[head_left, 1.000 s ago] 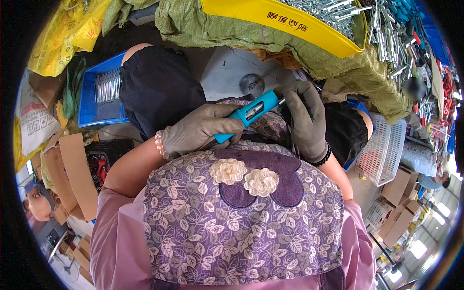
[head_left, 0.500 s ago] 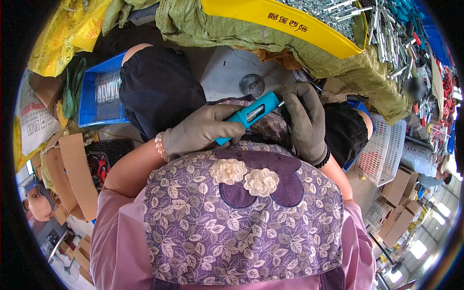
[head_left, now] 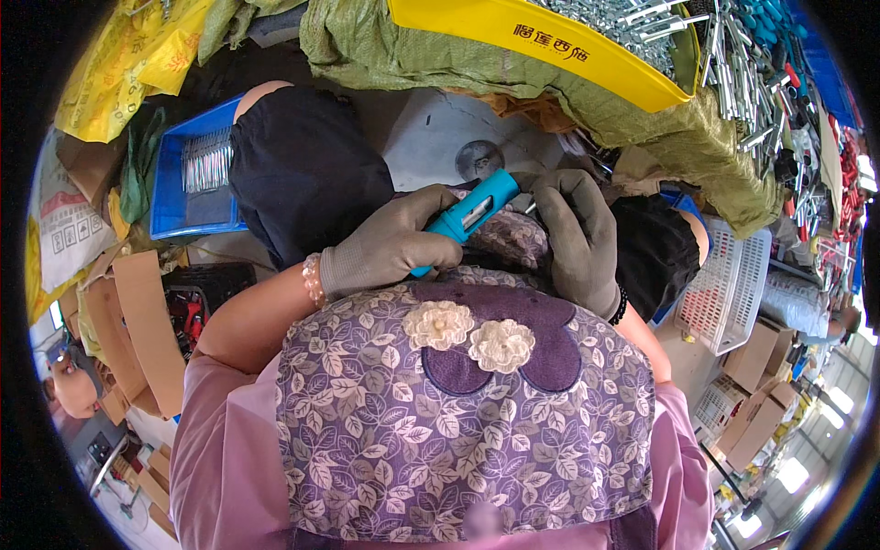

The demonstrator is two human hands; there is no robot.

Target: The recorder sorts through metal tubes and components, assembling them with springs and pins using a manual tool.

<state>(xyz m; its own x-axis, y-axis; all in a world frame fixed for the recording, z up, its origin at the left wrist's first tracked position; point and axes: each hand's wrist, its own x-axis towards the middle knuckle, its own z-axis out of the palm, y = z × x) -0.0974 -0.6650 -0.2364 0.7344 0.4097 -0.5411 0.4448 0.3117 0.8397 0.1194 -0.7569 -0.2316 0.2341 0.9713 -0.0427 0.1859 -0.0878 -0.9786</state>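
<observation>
My left hand (head_left: 390,243), in a grey work glove, is wrapped round a teal plastic tube-shaped handle (head_left: 500,190). A long slot in the handle's side shows a shiny metal piece (head_left: 475,215) inside. The handle slants up to the right above my lap. My gloved right hand (head_left: 582,238) is closed just right of the handle's upper end. From its fingertips sticks a thin metal pin (head_left: 531,208), apart from the handle. Most of the pin is hidden by the fingers.
Ahead, a yellow bin (head_left: 541,46) of metal parts rests on green woven sacking (head_left: 440,69), with loose metal rods (head_left: 747,96) at its right. A blue crate (head_left: 197,218) with stacked rods stands left. A white basket (head_left: 747,284) is at right, cardboard boxes (head_left: 151,335) at left.
The teal handle has turned a little more upright in my left hand. The pin in my right fingers has come away from the handle's upper end and dropped slightly lower.
</observation>
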